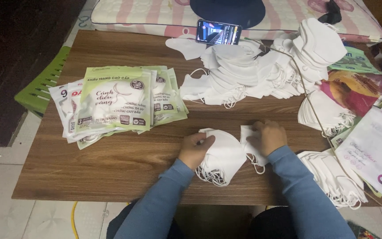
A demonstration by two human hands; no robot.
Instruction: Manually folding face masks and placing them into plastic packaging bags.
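Stack of white masks (223, 156) sits btwn my hands on table (124, 163); L hand (195, 149) grips its left edge, R hand (267, 136) curled, pinching another mask (247, 132).

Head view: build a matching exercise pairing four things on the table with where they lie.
Things:
1. phone
2. green packets
3. left hand
4. right hand

Places:
A. left part of the table
B. on the small stack of white masks
C. far edge, by the cushion
D. on the single mask beside that stack

Pairs: 1-C, 2-A, 3-B, 4-D
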